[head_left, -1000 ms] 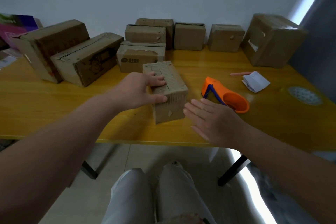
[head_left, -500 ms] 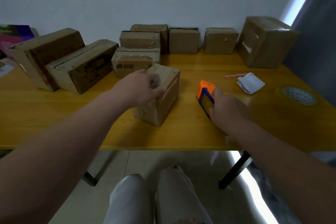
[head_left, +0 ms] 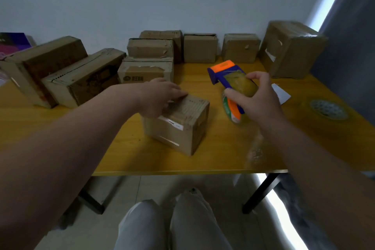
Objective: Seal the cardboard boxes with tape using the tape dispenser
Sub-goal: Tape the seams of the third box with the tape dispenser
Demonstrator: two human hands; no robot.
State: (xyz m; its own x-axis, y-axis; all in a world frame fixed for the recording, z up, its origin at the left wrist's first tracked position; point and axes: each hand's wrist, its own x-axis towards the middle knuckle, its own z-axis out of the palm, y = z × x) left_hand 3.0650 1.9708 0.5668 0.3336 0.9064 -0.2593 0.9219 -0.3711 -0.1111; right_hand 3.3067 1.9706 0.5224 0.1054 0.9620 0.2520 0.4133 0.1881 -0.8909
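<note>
Small brown cardboard box point(head_left: 178, 128): was brown, with fine ribbed lines on top and a white label strip on its side.
Orange and blue plastic tape dispenser point(head_left: 224, 70): had an orange head and a blue frame.
Translucent tape roll point(head_left: 240, 85): looked yellowish.
Yellow wooden table point(head_left: 213, 148): was yellow, faintly grained.
Folded white paper point(head_left: 281, 93): was white.
Pale trousers point(head_left: 192, 225): were greyish white.

Small cardboard box point(head_left: 178, 128) sits mid-desk point(head_left: 203, 160), toward the front edge, left hand point(head_left: 160, 95) resting on its top. Tape dispenser point(head_left: 233, 83) is just right of it, held off the surface by the right hand point(head_left: 257, 99). Along the back edge: two long boxes point(head_left: 85, 75) at left, three-box cluster point(head_left: 148, 71) mid, two single boxes point(head_left: 199, 47) right of that, large box point(head_left: 292, 48) at the back-right corner. Paper slip point(head_left: 281, 92) (partly behind the right hand) and round cable cover point(head_left: 327, 108) lie near the right edge.
</note>
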